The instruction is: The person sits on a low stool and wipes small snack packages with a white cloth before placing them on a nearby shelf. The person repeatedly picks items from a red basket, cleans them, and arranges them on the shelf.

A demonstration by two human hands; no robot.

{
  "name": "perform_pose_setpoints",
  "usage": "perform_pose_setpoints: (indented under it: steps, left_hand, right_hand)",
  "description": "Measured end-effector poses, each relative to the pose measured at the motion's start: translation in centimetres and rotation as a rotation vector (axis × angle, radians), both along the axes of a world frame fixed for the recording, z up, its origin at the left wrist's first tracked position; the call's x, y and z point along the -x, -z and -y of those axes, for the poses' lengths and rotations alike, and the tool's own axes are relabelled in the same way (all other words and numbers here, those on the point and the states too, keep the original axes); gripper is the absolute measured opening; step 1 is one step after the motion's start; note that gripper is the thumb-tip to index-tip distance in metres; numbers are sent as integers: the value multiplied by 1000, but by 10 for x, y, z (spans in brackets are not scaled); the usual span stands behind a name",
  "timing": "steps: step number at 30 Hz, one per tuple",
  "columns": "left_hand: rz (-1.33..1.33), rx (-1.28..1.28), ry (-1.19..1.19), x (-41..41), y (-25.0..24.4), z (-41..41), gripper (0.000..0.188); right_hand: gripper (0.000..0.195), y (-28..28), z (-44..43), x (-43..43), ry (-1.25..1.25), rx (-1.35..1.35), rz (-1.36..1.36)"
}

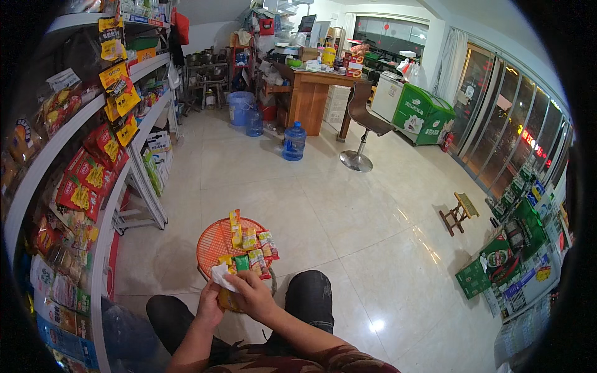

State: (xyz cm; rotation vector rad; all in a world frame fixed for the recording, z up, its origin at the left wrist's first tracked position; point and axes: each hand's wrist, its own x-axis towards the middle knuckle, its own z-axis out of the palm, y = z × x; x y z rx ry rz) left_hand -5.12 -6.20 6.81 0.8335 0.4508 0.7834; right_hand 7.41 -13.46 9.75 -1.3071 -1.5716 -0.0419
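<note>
My left hand (210, 305) and my right hand (255, 294) meet in front of my knees. A crumpled white tissue or cloth (220, 274) is pinched in my right fingers, and my left fingertips lie against it. Between the palms shows a yellow packet (228, 300), seemingly gripped by my left hand and partly hidden. Just beyond them, a round orange lattice-topped plastic stool or basket (212, 237) bears several small snack packets: a yellow strip (235, 228), red-and-white packets (268, 245) and a green one (241, 262).
Shelves of packaged snacks (88, 179) line the left. Beyond the tiled floor (289, 200) stand a blue water bottle (294, 142), a brown swivel chair (366, 121) and a wooden counter (305, 102). To the right are a small folding stool (459, 212) and green cartons (489, 261).
</note>
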Motion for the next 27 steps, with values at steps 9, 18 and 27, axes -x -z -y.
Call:
perform_pose_setpoints:
  steps: [9, 18, 27]
  left_hand:
    - [168, 140, -48, 3, -10, -13, 40]
    - [175, -16, -149, 14, -16, -21, 41]
    - [-165, -125, -213, 5, 8, 0, 42]
  right_hand:
    - [36, -4, 5, 17, -122, 75, 13]
    - [23, 28, 15, -2, -252, 478, -514]
    - [40, 45, -8, 10, -370, 511, -1062]
